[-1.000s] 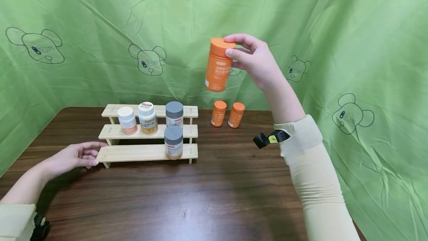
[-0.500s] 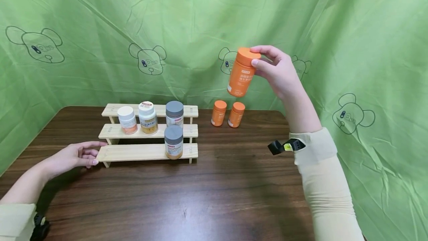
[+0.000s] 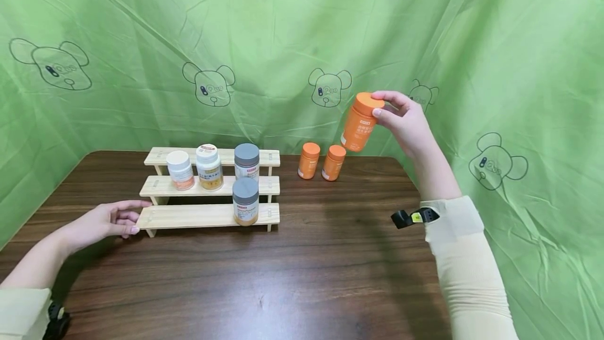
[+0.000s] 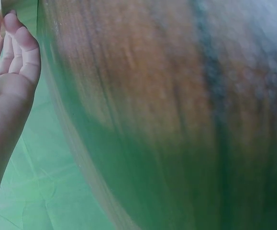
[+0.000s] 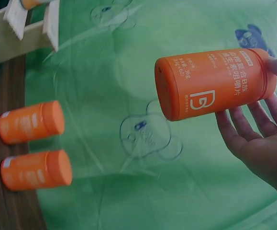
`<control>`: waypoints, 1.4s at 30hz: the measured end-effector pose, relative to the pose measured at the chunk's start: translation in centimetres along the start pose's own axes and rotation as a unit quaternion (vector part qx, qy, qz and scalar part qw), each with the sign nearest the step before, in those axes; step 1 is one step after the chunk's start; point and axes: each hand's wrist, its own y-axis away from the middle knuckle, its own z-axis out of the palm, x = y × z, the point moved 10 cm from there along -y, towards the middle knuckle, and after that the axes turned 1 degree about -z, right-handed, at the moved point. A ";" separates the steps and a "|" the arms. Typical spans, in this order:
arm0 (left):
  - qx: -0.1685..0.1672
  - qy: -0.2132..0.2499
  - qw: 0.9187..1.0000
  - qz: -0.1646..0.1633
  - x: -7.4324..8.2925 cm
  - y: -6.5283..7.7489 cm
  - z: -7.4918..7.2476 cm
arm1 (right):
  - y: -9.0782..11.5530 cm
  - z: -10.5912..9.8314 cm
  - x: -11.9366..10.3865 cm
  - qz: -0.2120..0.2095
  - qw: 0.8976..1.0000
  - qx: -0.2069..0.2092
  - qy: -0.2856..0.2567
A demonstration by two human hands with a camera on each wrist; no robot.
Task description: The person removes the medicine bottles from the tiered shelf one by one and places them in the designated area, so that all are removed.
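Note:
My right hand (image 3: 409,122) holds an orange pill bottle (image 3: 359,126) by its cap, above the table's back right edge. The bottle tilts slightly, its base toward the left; its printed label (image 5: 215,81) shows in the right wrist view. Two more orange pill bottles (image 3: 309,161) (image 3: 334,163) stand side by side on the table, lower and to the left. At the far left, my left hand (image 3: 105,220) pinches the left end of a three-step wooden rack (image 3: 189,216). In the left wrist view the left hand's fingers (image 4: 27,50) meet a bit of wood at the top corner.
Two white-capped bottles (image 3: 180,170) (image 3: 209,167) stand on the rack's middle step. A grey-lidded jar (image 3: 246,159) is behind another grey-lidded jar (image 3: 245,202) on the front step. A green curtain (image 3: 273,25) hangs behind the dark wooden table (image 3: 236,277).
My right hand has carried the orange pill bottle right and downward, from above the two standing orange bottles to their right. My left hand and the rack have stayed put.

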 end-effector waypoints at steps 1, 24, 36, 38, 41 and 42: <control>0.000 -0.001 1.000 0.001 0.0 0.0 0.1 | 0.1 -0.3 0.2 0.000 1.000 0.001 0.002; 0.008 -0.004 1.000 0.008 0.3 0.1 -0.1 | 2.0 -6.8 8.1 0.004 0.997 0.070 0.007; 0.007 0.003 1.000 0.007 0.6 0.1 0.0 | 3.2 -9.7 14.0 0.036 0.987 0.140 0.069; 0.008 0.002 1.000 0.008 0.6 0.1 0.0 | 3.4 -10.1 14.8 0.046 0.984 0.152 0.079; 0.007 0.007 1.000 0.007 0.6 0.0 0.1 | 3.8 -10.6 15.8 0.058 0.979 0.175 0.084; 0.007 0.007 1.000 0.006 0.7 0.0 0.1 | 4.0 -10.6 15.9 0.060 0.978 0.181 0.082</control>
